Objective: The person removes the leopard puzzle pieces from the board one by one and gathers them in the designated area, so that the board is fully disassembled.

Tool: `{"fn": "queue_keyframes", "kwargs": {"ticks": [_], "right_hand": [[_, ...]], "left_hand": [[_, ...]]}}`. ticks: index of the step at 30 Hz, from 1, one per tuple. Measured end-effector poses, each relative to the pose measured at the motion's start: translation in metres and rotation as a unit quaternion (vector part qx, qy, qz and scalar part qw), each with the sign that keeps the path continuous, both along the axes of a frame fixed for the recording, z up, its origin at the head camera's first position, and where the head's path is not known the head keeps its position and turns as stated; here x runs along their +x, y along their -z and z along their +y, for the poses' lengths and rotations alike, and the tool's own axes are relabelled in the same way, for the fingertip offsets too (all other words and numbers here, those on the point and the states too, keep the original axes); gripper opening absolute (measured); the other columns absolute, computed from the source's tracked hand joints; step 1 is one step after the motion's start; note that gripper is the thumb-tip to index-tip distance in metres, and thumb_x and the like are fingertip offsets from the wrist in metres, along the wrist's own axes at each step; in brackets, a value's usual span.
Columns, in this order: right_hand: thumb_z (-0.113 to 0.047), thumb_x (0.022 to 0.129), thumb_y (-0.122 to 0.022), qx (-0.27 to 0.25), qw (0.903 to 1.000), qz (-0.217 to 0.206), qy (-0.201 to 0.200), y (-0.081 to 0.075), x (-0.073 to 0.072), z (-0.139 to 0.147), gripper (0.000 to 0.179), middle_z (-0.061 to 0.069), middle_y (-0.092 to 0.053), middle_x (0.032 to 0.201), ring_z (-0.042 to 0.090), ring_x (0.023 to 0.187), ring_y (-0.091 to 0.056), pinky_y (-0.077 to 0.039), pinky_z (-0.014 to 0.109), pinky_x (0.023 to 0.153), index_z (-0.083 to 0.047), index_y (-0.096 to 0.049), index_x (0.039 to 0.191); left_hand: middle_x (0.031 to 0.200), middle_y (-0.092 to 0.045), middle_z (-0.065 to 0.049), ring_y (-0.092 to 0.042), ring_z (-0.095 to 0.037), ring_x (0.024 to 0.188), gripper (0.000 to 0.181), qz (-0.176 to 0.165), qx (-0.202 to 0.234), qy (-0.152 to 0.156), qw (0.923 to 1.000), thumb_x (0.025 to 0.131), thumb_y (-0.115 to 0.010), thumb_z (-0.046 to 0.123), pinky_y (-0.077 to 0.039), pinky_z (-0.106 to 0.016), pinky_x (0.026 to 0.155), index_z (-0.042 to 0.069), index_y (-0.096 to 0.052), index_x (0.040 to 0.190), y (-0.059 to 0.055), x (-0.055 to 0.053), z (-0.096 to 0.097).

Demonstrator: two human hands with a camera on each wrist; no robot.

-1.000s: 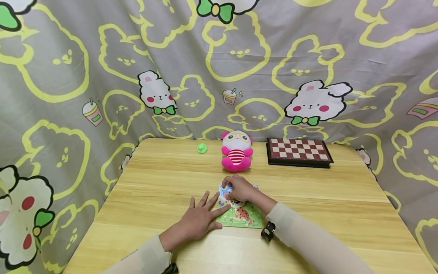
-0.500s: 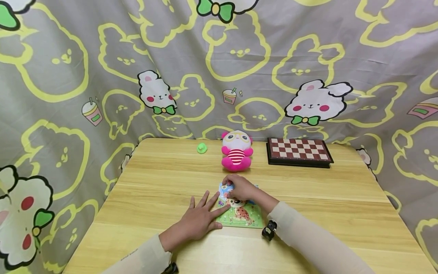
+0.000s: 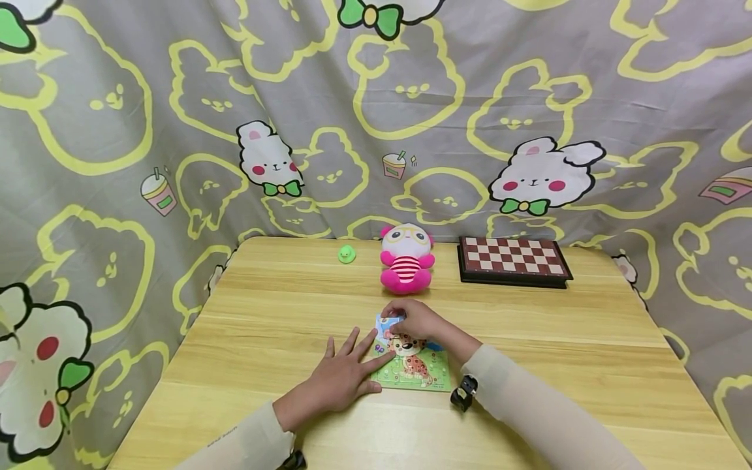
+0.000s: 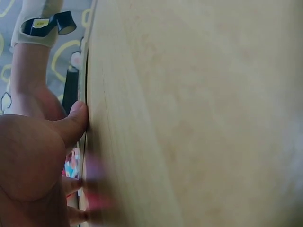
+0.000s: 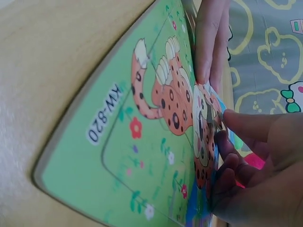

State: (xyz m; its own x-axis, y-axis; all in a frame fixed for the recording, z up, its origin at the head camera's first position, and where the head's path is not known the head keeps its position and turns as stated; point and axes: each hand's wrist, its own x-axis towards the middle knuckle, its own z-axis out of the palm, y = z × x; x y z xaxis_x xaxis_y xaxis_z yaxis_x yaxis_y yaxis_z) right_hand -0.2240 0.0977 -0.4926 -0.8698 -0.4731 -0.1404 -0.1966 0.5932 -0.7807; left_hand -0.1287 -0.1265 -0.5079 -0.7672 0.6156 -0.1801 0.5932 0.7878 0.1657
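A jigsaw puzzle [image 3: 423, 372] with a spotted leopard cub on green grass lies flat on the table. My left hand [image 3: 337, 382] is spread at its left side, with the index fingertip over the picture and the thumb at the lower left edge. In the left wrist view, the left thumb [image 4: 75, 123] rests along the board's edge. My right hand [image 3: 420, 323] bends over the upper part of the puzzle. Its thumb and curled fingers pinch a puzzle piece [image 5: 215, 116] by the cub's head, and the fingers hide part of that piece.
A pink and white panda plush [image 3: 407, 261] sits behind the puzzle on the wooden table [image 3: 264, 326]. A small green duck [image 3: 346, 254] stands to its left, and a folded chessboard [image 3: 514, 258] to its right. A patterned curtain [image 3: 329, 98] hangs behind the table.
My right hand has shifted slightly to the right over the top of the puzzle, showing more of the blue upper left part. The left hand has stayed in place.
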Motion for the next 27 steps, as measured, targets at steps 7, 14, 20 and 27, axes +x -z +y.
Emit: {"fn": "queue_keyframes", "kwargs": {"ticks": [7,14,20,27], "right_hand": [[-0.003,0.090,-0.076,0.002,0.9992,-0.003,0.040,0.0033,-0.0013,-0.0034,0.020,-0.001,-0.070,0.098,0.015,0.092,-0.063,-0.052,0.041,0.090,-0.014,-0.077,0.107],[-0.004,0.089,-0.078,-0.005,0.9983,-0.006,0.057,0.0047,-0.0005,-0.0033,0.014,-0.001,-0.069,0.089,0.014,0.084,-0.062,-0.052,0.035,0.081,-0.011,-0.077,0.101],[-0.008,0.090,-0.078,-0.004,0.9975,-0.011,0.069,0.0048,0.0003,-0.0030,0.010,-0.001,-0.070,0.086,0.013,0.076,-0.062,-0.051,0.030,0.070,-0.010,-0.078,0.100],[-0.009,0.090,-0.078,-0.032,0.9949,-0.031,0.091,0.0043,0.0012,-0.0024,0.010,0.001,-0.070,0.083,0.015,0.072,-0.063,-0.052,0.029,0.065,-0.008,-0.079,0.100]], "left_hand": [[0.174,-0.012,-0.005,-0.013,-0.045,0.156,0.071,0.002,0.010,-0.005,0.9999,0.101,-0.044,0.064,-0.023,-0.082,0.108,0.043,-0.020,0.164,-0.0008,0.0005,0.0000],[0.173,-0.015,-0.007,-0.016,-0.046,0.156,0.070,0.001,0.020,-0.001,0.9998,0.101,-0.047,0.062,-0.023,-0.082,0.107,0.039,-0.026,0.164,-0.0048,0.0026,0.0002],[0.174,-0.013,-0.006,-0.014,-0.045,0.156,0.070,-0.003,0.015,-0.004,0.9999,0.101,-0.046,0.063,-0.022,-0.082,0.108,0.040,-0.025,0.164,-0.0033,0.0023,0.0002],[0.174,-0.011,-0.004,-0.012,-0.043,0.157,0.070,-0.003,0.005,-0.007,1.0000,0.101,-0.044,0.065,-0.022,-0.082,0.108,0.043,-0.024,0.164,-0.0001,0.0005,0.0006]]}}
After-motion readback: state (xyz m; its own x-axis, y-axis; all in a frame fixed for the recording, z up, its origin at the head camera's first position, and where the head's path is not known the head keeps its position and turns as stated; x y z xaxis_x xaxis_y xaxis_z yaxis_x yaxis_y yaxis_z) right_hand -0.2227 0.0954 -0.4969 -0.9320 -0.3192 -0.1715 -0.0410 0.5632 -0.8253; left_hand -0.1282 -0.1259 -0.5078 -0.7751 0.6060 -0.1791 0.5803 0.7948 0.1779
